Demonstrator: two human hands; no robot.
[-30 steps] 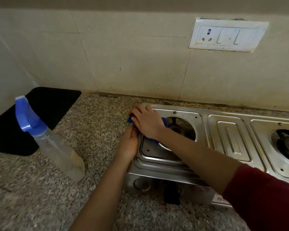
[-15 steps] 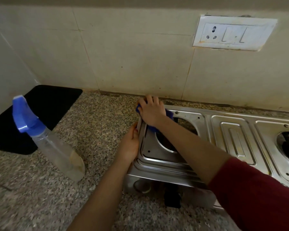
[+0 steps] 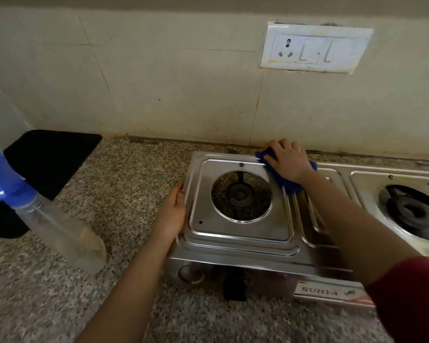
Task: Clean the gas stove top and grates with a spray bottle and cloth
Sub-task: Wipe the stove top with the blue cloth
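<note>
Right hand [image 3: 286, 162], fingers curled, presses the blue cloth [image 3: 286, 184] under its palm onto the rear rim of the stove [image 3: 233, 233]. Left hand [image 3: 172, 214] grips the stove's left edge, thumb on top. Spray bottle [image 3: 60, 231] stands on the surface [image 3: 134, 181], well apart to the left.

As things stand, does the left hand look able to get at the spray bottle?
Probably yes: the left hand grips the stove at its left edge, but only bare counter lies between it and the spray bottle.

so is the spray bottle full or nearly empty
Nearly empty: the clear spray bottle shows only a little yellowish liquid near its base.
</note>
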